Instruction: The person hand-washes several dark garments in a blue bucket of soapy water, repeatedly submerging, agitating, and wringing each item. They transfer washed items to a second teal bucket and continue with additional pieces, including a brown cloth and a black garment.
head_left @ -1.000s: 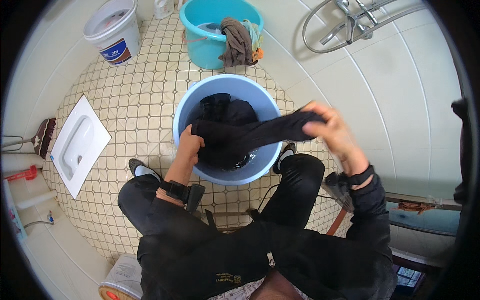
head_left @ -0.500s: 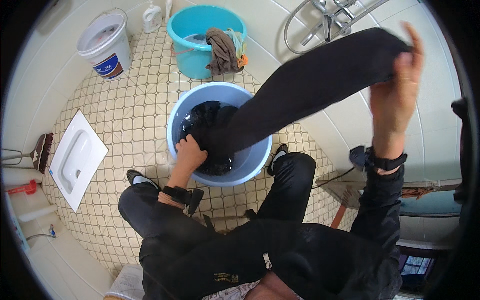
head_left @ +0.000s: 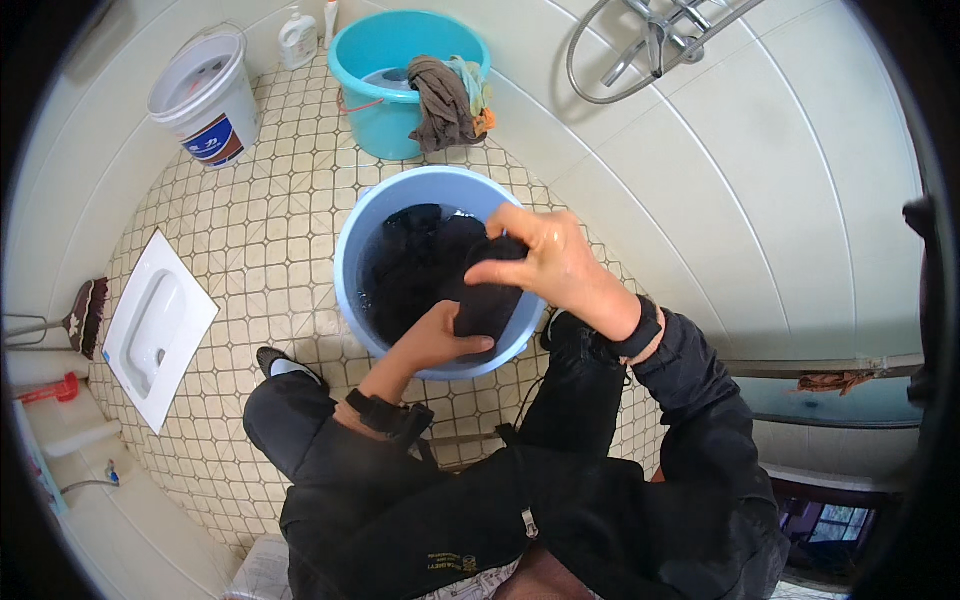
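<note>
A light blue basin [head_left: 357, 215] stands on the floor between my feet, with dark wet cloth and water inside. Over its right half I hold a black garment [head_left: 488, 308], bunched up; its exact kind cannot be made out. My left hand [head_left: 437, 338] is closed on the lower part, thumb in front and the other fingers mostly behind the cloth. Above it, my right hand [head_left: 556, 258] curls its thumb and fingers round the upper part. The rest of the black cloth lies in the water to the left.
Behind the basin stands a turquoise bucket [head_left: 372, 125] with a brown cloth [head_left: 440, 105] over its rim. A white bucket [head_left: 235, 100] and a pump bottle [head_left: 298, 42] are far left. A squat toilet [head_left: 160, 330] lies left; a shower tap [head_left: 655, 45] is on the wall.
My right hand has come down and left from the upper right, bringing the stretched-out black cloth back over the basin. My left hand has shifted slightly right and down.
</note>
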{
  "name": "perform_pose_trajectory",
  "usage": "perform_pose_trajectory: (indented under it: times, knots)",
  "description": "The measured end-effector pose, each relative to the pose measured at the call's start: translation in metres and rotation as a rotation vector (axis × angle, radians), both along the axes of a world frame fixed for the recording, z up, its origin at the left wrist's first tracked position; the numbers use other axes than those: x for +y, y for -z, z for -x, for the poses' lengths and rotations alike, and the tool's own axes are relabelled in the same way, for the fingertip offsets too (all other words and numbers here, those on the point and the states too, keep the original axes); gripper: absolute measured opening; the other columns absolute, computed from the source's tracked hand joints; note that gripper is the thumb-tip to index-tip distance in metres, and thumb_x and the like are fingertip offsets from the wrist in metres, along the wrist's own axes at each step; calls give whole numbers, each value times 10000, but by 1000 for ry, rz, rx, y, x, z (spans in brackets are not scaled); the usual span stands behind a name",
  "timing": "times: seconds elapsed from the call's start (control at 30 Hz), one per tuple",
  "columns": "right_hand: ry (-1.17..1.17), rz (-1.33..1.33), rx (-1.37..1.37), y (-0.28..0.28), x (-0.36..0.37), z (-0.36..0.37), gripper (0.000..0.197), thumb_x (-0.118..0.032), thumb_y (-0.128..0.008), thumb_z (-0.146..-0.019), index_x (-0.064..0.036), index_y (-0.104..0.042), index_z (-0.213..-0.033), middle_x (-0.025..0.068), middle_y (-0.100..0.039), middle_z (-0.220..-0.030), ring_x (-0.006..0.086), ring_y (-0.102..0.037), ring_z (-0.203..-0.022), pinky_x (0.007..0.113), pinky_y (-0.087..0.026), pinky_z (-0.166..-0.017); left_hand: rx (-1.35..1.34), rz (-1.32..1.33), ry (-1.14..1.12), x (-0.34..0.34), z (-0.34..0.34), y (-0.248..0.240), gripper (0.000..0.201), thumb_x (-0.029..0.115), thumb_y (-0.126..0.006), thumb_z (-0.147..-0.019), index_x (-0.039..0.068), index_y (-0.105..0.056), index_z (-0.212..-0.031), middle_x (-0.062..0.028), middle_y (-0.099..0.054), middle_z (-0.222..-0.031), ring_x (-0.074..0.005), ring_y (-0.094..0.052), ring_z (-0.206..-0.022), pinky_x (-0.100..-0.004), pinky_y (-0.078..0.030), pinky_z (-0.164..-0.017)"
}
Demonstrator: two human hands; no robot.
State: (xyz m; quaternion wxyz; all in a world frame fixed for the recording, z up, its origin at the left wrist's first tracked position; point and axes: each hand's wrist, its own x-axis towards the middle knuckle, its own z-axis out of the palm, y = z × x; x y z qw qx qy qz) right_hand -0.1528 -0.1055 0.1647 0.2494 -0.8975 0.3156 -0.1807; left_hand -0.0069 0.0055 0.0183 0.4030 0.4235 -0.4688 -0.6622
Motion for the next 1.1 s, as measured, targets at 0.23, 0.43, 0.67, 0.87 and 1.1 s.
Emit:
perform_pose_trajectory:
  times: [0.23,0.43,0.67,0.87,1.1]
  knots:
    - [10,-766,-97,5,-23,14,351,-122,-806,-714,-66,-586,-981,27,-417,-690,56,-381,-606,229,-345,-536,-17,-25,-283,-13,-32,-3,369,147,-711,-832,4,-597,-1153,-35,-637,-963,-98,-564,-837,-251,-463,-733]
    - [-322,-203,68,42,-4,10,487,15,-732,-669,-54,-545,-1114,122,-603,-857,317,-589,-803,386,-481,-714,-429,510,-448,-11,-22,-3,567,99,-786,-700,55,-524,-1201,-62,-543,-1104,-126,-553,-932,-277,-473,-746]
    - [-202,-224,-111,68,20,-8,276,-2,-700,-747,-25,-555,-981,125,-594,-713,284,-604,-610,327,-481,-542,217,-305,-344,-9,-4,13,149,45,-678,-844,50,-533,-814,11,-520,-748,-71,-536,-631,-226,-488,-531]
    - [159,-573,63,113,-4,15,156,-134,-709,-835,-37,-628,-926,26,-609,-712,99,-577,-668,265,-466,-616,185,7,-366,-5,-2,29,269,-92,-676,-718,53,-500,-861,51,-443,-788,-36,-449,-754,-199,-386,-710]
    - [168,-908,-74,156,14,27,130,-132,-731,-822,-27,-668,-864,26,-649,-725,95,-600,-698,254,-484,-665,370,-127,-396,-8,-15,26,224,-67,-558,-648,68,-520,-822,38,-504,-803,-65,-477,-756,-191,-388,-726]
